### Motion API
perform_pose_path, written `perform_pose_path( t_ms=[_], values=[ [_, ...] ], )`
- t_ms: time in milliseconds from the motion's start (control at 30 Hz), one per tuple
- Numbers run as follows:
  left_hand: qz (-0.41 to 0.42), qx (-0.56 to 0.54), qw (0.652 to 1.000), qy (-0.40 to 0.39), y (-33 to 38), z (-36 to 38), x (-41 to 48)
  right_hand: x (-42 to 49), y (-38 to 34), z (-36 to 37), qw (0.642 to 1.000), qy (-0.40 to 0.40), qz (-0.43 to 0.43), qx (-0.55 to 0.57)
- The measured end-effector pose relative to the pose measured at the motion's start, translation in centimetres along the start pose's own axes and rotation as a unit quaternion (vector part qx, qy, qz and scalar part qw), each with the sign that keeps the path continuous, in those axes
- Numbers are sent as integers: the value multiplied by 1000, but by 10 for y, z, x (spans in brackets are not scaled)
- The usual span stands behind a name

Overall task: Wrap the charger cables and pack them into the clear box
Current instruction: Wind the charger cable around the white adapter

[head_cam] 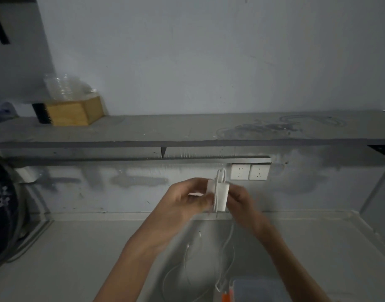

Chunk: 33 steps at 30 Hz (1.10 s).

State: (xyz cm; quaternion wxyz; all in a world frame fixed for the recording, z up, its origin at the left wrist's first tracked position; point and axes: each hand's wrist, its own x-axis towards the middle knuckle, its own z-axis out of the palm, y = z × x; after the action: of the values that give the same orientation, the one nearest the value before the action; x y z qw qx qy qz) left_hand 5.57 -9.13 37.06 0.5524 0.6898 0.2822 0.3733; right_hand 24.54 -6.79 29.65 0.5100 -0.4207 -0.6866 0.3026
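Observation:
A white charger block (220, 196) is held up in front of the wall, between both hands. My left hand (185, 201) grips its left side and my right hand (241, 200) grips its right side. White cable is looped around the block, with a loop (221, 174) sticking up above it. The rest of the white cable (227, 253) hangs down to the counter, where more loose cable (187, 256) lies. The clear box (255, 289) sits at the bottom edge, below my right forearm, with something orange (227, 296) at its left side.
Two white wall sockets (250, 172) sit right behind the charger. A grey shelf (187, 129) runs above, carrying a wooden box (76, 113) with clear plastic on it. A dark round object (2, 214) stands at the far left of the counter (78, 258).

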Motion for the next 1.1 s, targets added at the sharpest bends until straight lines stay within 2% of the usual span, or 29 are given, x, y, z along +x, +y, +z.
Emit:
perform_pose_path(
  t_ms=[133,200,300,400,533,567,633,700,800,867,967,1033,1100],
  values=[
    [-12,-91,983,159,-15,-1,26,-30,15,43,997,-64,42,-17],
    [-19,-137,968,211,-22,-10,38,-50,24,57,994,-73,86,8],
    [-20,-105,963,248,-32,-23,45,-81,29,60,982,-87,162,51],
    [-33,-60,960,270,-35,-32,48,-88,31,42,981,-99,170,1],
    [-44,-68,975,206,-32,-20,49,-58,16,20,971,-135,150,-128],
    [-40,-76,978,189,-30,-13,49,-48,7,21,976,-128,146,-93],
    [-24,-93,980,174,-27,-3,55,-36,-9,27,979,-126,132,88],
    [-12,-100,975,198,-25,-5,63,-38,-16,44,954,-113,135,242],
    [-5,-98,968,230,-26,-24,69,-56,-6,58,928,-72,192,311],
    [-18,-71,971,228,-33,-35,69,-63,-1,52,927,-63,168,329],
    [-51,107,968,220,-53,-39,66,-62,-19,28,953,-47,154,256],
    [-62,198,959,192,-64,-39,62,-59,-40,12,975,-67,160,140],
    [-57,254,949,178,-70,-36,60,-55,-56,1,984,-109,138,-21]
  ],
)
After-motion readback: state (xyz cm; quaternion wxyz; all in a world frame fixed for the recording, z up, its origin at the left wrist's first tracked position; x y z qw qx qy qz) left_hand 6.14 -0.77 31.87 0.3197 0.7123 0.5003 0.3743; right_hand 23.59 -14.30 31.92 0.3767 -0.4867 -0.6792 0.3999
